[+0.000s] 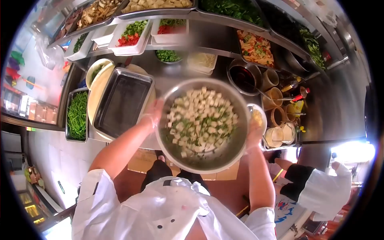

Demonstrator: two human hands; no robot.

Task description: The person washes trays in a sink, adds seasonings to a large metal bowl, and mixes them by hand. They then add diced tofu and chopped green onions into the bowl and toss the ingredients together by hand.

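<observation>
A large steel mixing bowl (pixel 230 150) is held out in front of my body, over the front edge of the counter. Pale diced cubes (pixel 196 106) mixed with chopped green pieces lie inside it, heaped toward the far and middle part. My left hand (pixel 153 112), in what looks like a clear plastic glove, grips the rim on the left side. On the opposite side my right hand (pixel 253 135) grips the rim, slightly blurred. Close beside the right hand sits a small white bowl (pixel 262 116) with something yellow in it. To the left stands an empty dark metal tray (pixel 124 102).
Green beans (pixel 77 116) fill a tray at far left. A pot of dark sauce (pixel 242 76) and several seasoning containers (pixel 276 116) stand right. Shelves above carry vegetable trays (pixel 132 34). Another person's white sleeve (pixel 326 192) shows at lower right.
</observation>
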